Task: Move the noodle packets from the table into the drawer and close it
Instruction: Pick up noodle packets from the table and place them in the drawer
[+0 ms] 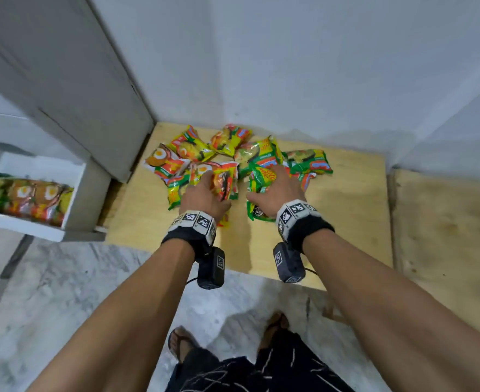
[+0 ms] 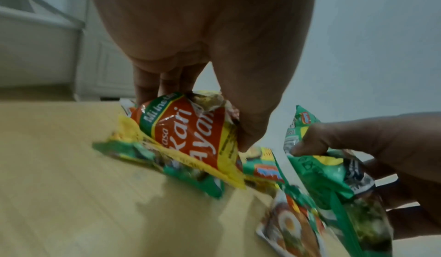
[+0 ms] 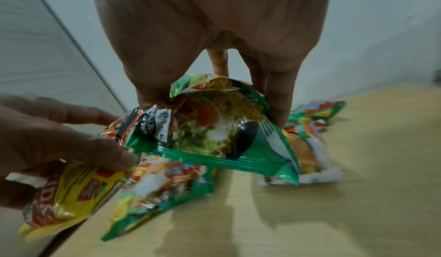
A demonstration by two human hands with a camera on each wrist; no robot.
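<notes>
open drawer (image 1: 75,193) well off to the side of the left fingers, already lined with packets (image 1: 26,200), front pulled out, not yet shut. wooden table (image 1: 346,216) under both hands, bare in front of the wrists, against the wall (image 1: 318,66) beyond the fingertips. heap of noodle packets (image 1: 205,149) spread past and beneath the fingers, overlapping, some red and yellow, some green.

left hand (image 1: 205,193) curled round a red and yellow packet (image 2: 190,133), thumb on the near face, fingers (image 2: 167,82) behind its upper edge, one end tipped up off the table, a green one lying loose below it. right hand (image 1: 278,190) gripping a green packet (image 3: 214,129), thumb on one side, fingers (image 3: 279,99) down the far side, packet raised clear of those under it.

judged as the pick-up step, with plenty still to carry. better to squeeze on the noodle block, not on the crimped seam, since slick film looks likely to slide out of a light pinch. worth lifting straight up before swinging toward the drawer, so that the neighbours touching each packet do not get dragged off the table edge. sensible to take only what sits firmly between thumb and fingers, then lay it flat beside the row already inside, keeping the stack low enough for the drawer to slide home. cannot tell how much room remains at the back of the drawer.
</notes>
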